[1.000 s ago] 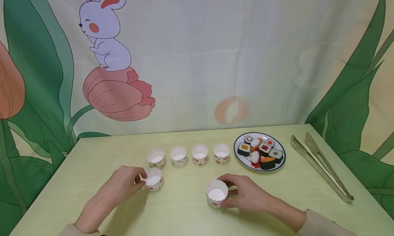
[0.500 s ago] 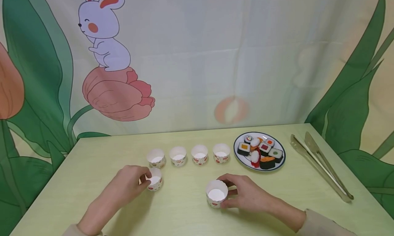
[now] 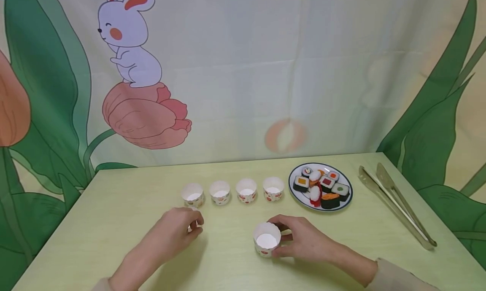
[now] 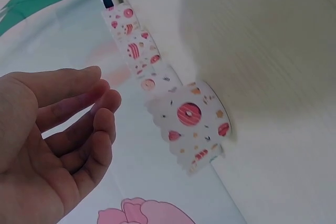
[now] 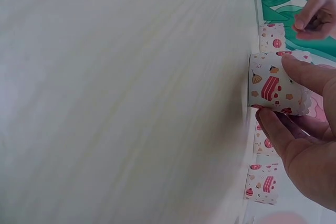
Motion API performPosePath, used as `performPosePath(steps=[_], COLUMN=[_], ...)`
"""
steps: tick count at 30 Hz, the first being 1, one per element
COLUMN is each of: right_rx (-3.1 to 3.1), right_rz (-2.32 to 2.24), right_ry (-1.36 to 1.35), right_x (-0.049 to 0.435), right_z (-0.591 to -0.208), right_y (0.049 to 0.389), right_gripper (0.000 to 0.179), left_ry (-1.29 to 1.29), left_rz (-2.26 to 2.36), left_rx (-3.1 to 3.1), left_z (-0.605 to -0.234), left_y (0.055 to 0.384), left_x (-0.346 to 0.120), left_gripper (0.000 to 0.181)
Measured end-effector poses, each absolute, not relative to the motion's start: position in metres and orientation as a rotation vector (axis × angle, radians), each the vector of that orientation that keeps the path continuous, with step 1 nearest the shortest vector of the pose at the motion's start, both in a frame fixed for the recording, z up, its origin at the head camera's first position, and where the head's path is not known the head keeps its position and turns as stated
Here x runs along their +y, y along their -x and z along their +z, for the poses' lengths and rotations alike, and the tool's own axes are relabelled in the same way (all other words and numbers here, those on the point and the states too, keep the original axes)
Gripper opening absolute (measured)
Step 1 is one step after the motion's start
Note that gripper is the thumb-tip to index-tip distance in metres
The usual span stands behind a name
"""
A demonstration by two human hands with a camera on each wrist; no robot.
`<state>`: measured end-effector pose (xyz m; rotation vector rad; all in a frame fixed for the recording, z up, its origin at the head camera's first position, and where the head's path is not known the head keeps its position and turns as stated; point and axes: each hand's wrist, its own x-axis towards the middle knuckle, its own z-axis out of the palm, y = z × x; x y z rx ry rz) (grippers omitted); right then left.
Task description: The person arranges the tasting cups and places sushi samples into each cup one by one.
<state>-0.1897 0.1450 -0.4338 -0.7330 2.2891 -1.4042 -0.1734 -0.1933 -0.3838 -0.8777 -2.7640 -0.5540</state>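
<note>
My right hand holds a white paper baking cup by its side near the front of the table. In the right wrist view this cup, printed with cake slices, stands upright between thumb and fingers. My left hand hovers over the left part of the table, fingers loosely curled and holding nothing. It mostly hides another baking cup in the head view. In the left wrist view that donut-printed cup stands on the table, apart from the fingertips. Behind the hands, several more baking cups form a row.
An oval blue-rimmed plate of sushi pieces lies behind the right hand. Metal tongs rest at the table's right side. A cloth backdrop with a rabbit and flowers hangs right behind the table.
My left hand has moved to the right, from beside the front-left baking cup to in front of it, now covering most of it. The right hand keeps its hold, practically still.
</note>
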Motion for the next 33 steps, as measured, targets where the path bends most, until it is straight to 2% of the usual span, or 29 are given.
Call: performPosePath(steps=[23, 33], right_rx=[2.271, 2.258], right_rz=[-1.422, -1.424], right_ry=[0.741, 0.749], right_x=[0.142, 0.139], right_z=[-0.435, -0.434], right_y=[0.189, 0.189], right_gripper=[0.060, 0.058], left_ry=[1.083, 1.130], left_rz=[-0.496, -0.464], left_rx=[-2.748, -2.720], left_z=[-0.385, -0.385], left_y=[0.163, 0.154], left_x=[-0.157, -0.140], left_gripper=[0.014, 0.023])
